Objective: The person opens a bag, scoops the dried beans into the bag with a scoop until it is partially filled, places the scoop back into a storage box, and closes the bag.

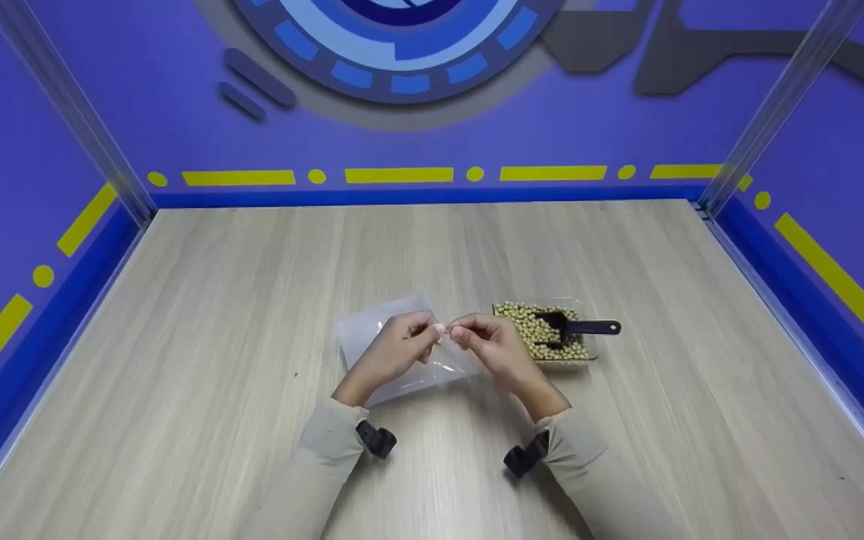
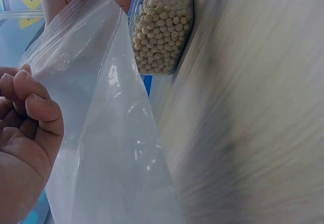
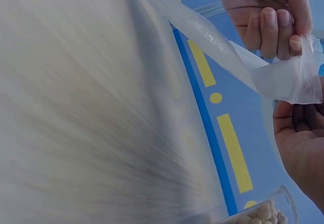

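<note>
The left hand and right hand pinch the bag by its edge, each grip drawn tight; a scoop sits in a tub of balls.

the bag is whitish, the scoop black

Yellow-dashed purple wall behind wood-grained table

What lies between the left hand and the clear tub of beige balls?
In the head view, the right hand lies between the left hand and the tub, along with part of the plastic bag that both hands pinch.
</note>
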A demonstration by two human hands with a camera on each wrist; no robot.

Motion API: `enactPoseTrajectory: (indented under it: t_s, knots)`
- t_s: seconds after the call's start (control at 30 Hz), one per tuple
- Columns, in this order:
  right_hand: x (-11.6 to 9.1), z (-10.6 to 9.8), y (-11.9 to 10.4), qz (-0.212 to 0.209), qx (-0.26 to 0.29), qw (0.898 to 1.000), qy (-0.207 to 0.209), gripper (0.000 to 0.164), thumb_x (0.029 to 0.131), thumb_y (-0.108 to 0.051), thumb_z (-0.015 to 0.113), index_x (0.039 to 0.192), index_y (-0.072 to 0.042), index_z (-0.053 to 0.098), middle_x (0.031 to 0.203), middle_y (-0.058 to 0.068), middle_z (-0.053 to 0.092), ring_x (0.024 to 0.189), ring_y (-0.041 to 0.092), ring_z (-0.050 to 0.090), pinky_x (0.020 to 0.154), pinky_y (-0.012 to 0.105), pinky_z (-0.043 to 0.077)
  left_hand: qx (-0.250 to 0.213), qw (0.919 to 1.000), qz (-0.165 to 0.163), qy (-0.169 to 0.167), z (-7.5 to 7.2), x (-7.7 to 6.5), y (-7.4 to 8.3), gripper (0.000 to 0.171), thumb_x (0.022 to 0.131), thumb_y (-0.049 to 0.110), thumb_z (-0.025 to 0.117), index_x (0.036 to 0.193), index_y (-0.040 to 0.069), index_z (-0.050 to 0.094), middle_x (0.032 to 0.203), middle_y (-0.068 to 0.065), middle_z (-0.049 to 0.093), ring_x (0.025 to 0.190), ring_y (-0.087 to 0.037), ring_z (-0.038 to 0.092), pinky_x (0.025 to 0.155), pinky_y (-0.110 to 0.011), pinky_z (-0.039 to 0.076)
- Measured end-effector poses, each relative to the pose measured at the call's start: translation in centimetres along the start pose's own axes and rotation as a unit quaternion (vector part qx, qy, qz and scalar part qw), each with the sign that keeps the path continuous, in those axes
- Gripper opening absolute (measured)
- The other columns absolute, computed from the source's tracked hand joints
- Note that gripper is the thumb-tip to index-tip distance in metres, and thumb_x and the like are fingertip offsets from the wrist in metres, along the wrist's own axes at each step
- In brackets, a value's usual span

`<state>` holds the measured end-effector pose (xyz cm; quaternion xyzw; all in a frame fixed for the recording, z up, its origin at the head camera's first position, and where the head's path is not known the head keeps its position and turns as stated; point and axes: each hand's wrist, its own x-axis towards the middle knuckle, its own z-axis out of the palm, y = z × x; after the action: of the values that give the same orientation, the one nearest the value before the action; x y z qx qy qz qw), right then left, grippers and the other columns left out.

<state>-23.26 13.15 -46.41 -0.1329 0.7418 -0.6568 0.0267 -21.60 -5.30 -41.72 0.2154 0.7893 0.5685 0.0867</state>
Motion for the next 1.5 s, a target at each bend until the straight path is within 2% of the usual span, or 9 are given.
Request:
enactPoseTrajectory:
  t_s: [0.17,0.33,0.57,0.8,0.97,1.1,1.23,1.5]
  knots:
    - [0.2,-0.1,0.0,0.014,-0.020,1.000,0.007,0.019,0.089,-0.003,0.063,0.098,0.013,0.067,0.075,-0.006,0.063,0.072,0.005,0.055,0.067,0.018,0.045,-0.002,0.9999,0.015,0.000,-0.1,-0.3,0.4,0.026,0.097,0.007,0.050,0.078,-0.011,0.051,0.059,0.001,0.045,0.053,-0.007,0.039,0.049,-0.018,0.028]
    - [0.3,-0.2,0.0,0.020,-0.021,0.999,0.015,0.018,0.089,-0.003,0.064,0.097,0.012,0.068,0.074,-0.006,0.064,0.071,0.005,0.055,0.066,0.018,0.045,-0.001,0.9999,0.010,-0.003,-0.1,-0.2,0.4,0.024,0.097,0.007,0.050,0.075,-0.005,0.053,0.059,0.000,0.044,0.053,-0.008,0.039,0.050,-0.018,0.029]
    - [0.4,-0.3,0.0,0.019,-0.024,0.999,0.018,0.017,0.089,-0.003,0.064,0.097,0.011,0.068,0.074,-0.005,0.064,0.071,0.006,0.056,0.067,0.019,0.045,0.007,0.9999,0.004,-0.010,-0.2,-0.4,0.4,0.028,0.097,0.008,0.049,0.082,-0.015,0.051,0.059,0.001,0.045,0.054,-0.009,0.040,0.050,-0.018,0.029]
    - [0.5,-0.5,0.0,0.022,-0.020,0.999,0.023,0.018,0.089,-0.004,0.064,0.098,0.011,0.068,0.077,-0.003,0.066,0.072,0.006,0.056,0.067,0.019,0.045,0.004,0.9999,0.001,-0.015,-0.3,-0.6,0.5,0.027,0.097,0.007,0.050,0.075,-0.008,0.050,0.059,0.000,0.045,0.055,-0.014,0.044,0.051,-0.018,0.031]
    - [0.5,-0.6,-0.6,0.026,-0.016,0.999,0.026,0.017,0.089,-0.002,0.063,0.097,0.013,0.067,0.078,-0.003,0.066,0.071,0.005,0.055,0.066,0.018,0.044,0.006,0.9998,-0.004,-0.018,-0.3,-0.7,0.7,0.025,0.095,0.004,0.050,0.076,-0.012,0.050,0.058,0.001,0.045,0.055,-0.012,0.044,0.051,-0.017,0.033]
    - [0.5,-0.6,-1.1,0.036,-0.012,0.999,0.027,0.017,0.089,0.001,0.062,0.097,0.016,0.066,0.075,-0.003,0.064,0.068,0.004,0.054,0.063,0.017,0.043,0.009,0.9998,-0.007,-0.019,-0.1,-0.2,-0.8,0.025,0.095,0.004,0.050,0.075,-0.012,0.049,0.058,0.001,0.045,0.055,-0.012,0.044,0.051,-0.018,0.032]
    - [0.8,-0.7,-0.4,0.037,-0.019,0.999,0.035,0.017,0.089,0.000,0.063,0.097,0.014,0.067,0.074,-0.005,0.064,0.068,0.004,0.054,0.063,0.017,0.042,0.014,0.9997,0.000,-0.020,0.0,0.2,-2.3,0.028,0.096,0.009,0.052,0.075,-0.010,0.052,0.057,0.002,0.045,0.054,-0.012,0.046,0.049,-0.018,0.033]
    - [1.0,-0.9,0.1,0.027,-0.029,0.998,0.057,0.016,0.088,-0.003,0.065,0.094,0.011,0.070,0.072,-0.006,0.064,0.067,0.005,0.054,0.063,0.018,0.045,0.015,0.9992,0.016,-0.034,0.0,-0.1,-2.6,0.025,0.094,0.011,0.052,0.078,-0.006,0.058,0.055,0.003,0.046,0.051,-0.011,0.046,0.048,-0.018,0.032]
